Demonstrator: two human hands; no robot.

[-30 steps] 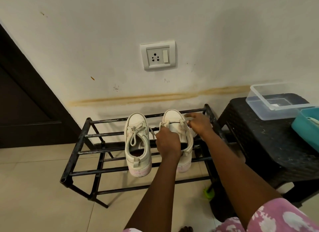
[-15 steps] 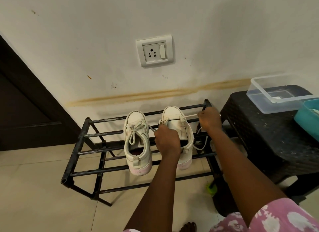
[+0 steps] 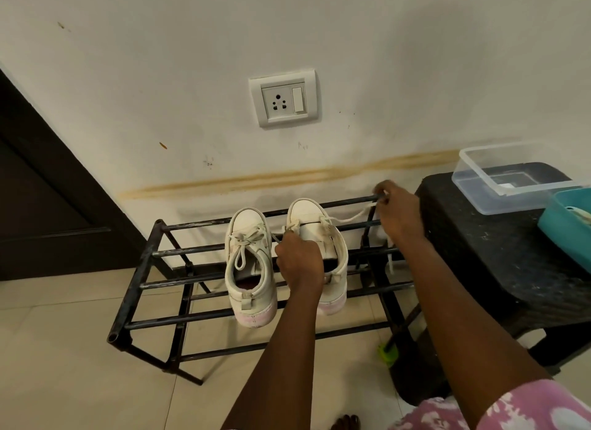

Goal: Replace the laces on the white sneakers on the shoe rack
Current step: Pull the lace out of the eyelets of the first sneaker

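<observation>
Head view, looking down at a black metal shoe rack against a stained wall. Two white sneakers side by side on the top bars, toes toward the wall edge, heels overhanging the front bar. Left sneaker near the middle of the rack, still laced, bow tied over the tongue. Right sneaker just beside it, toward the rack's right end, most eyelets bare.

Left hand closed, resting on the right sneaker's opening, fingertips pinched on the lace at the shoe's left eyelets. Right hand raised over the rack's back right corner, fingers pinched on the other end of the lace. Lace running from the sneaker's upper eyelets out to that hand, sagging slightly; a loose tail hanging down beside the rack's right end.

Black stool just right of the rack, bearing a clear plastic tub at its back edge and a teal container at its right edge, cut off by the frame. Wall socket above the sneakers. Dark door at left. Pink patterned sleeve at the bottom right corner. Pale floor tiles under the rack.
</observation>
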